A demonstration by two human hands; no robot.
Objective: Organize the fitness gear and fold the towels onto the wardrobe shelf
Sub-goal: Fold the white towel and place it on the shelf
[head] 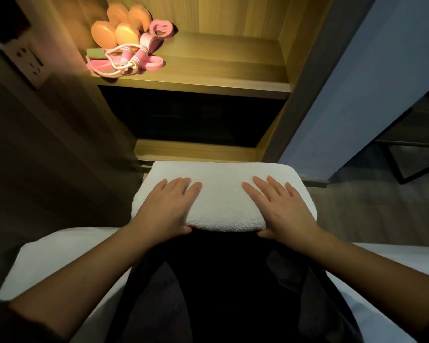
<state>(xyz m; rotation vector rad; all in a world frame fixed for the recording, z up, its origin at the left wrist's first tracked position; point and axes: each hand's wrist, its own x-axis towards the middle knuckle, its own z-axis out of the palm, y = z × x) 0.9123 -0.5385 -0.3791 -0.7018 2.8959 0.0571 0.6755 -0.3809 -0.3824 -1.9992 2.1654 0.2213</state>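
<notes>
Starting at the left, 2 orange dumbbells (104,33) and a pink jump rope (124,58) sit on the wardrobe shelf (221,70). Our left hand (167,206) and right hand (282,209) clamp the folded white towel (223,194), fingers flat on top, thumbs under its near edge. Its long axis runs left-right. We judge the shelf's bare right part, ahead and above, equally near both hands.

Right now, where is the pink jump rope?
In the head view, the pink jump rope lies at the left front of the lit wardrobe shelf, just in front of the orange dumbbells.
</notes>
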